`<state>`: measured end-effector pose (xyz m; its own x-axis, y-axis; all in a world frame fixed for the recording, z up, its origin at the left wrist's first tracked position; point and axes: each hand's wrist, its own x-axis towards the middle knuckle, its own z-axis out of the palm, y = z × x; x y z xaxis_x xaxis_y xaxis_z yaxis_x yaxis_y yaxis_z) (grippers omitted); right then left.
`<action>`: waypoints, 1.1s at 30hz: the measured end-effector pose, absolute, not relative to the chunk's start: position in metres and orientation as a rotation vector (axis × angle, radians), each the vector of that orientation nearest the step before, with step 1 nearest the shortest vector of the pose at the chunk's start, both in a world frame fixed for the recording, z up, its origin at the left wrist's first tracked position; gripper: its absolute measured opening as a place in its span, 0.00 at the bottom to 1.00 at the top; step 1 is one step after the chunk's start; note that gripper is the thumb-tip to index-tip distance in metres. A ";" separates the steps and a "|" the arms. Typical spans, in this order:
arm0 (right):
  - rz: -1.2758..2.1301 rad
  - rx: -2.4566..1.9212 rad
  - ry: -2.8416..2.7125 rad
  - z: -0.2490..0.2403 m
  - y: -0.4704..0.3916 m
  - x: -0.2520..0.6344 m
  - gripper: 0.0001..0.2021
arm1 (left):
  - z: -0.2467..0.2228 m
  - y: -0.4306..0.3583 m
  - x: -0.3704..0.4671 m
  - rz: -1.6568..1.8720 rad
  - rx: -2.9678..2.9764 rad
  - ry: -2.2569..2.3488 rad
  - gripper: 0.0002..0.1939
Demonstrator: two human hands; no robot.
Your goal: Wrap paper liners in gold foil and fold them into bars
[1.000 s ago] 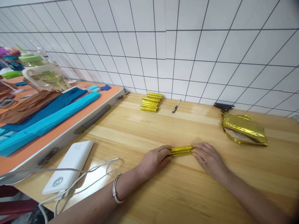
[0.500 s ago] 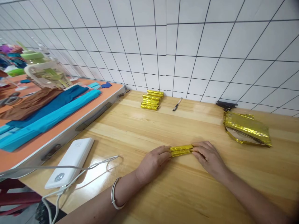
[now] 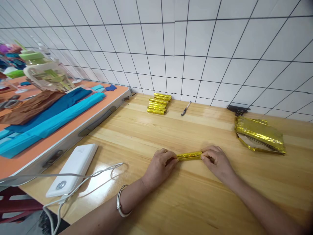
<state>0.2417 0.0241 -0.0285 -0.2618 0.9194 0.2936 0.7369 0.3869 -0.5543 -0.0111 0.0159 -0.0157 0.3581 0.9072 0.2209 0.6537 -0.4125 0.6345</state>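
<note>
A narrow strip of folded gold foil paper [image 3: 189, 156] lies level, just at the wooden tabletop, between my two hands. My left hand [image 3: 160, 167] pinches its left end, thumb and fingers closed over it. At the right end, my right hand [image 3: 216, 161] grips the strip the same way. The fingertips cover both ends of the foil. Farther back, several folded gold strips [image 3: 157, 106] sit in a loose row near the wall. A stack of flat gold foil sheets [image 3: 260, 134] rests to the right, beyond my right hand.
A pen [image 3: 186, 108] lies by the tiled wall, and a black clip [image 3: 238, 109] stands behind the foil stack. To the left are a white power bank [image 3: 73, 169] with looping cables and an orange-topped folding table [image 3: 112, 96] bearing coloured paper and a green-lidded bottle.
The gold strip has become narrower, its two ridges pressed closer together. My left fingers have shifted to a pinch at its end. The view has tilted very slightly.
</note>
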 end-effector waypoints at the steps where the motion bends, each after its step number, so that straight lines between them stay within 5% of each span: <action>1: 0.420 -1.424 -2.069 -0.028 0.025 0.241 0.07 | -0.016 0.017 -0.011 0.772 2.164 1.353 0.06; 33: 0.587 -1.369 -2.075 -0.027 0.022 0.253 0.04 | -0.016 0.022 -0.016 0.584 2.315 1.273 0.05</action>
<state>0.2526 0.0222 -0.0268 -0.3061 0.9252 0.2244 0.6706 0.3768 -0.6390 -0.0157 0.0218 -0.0164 0.4890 0.8586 0.1538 0.6763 -0.4846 0.5548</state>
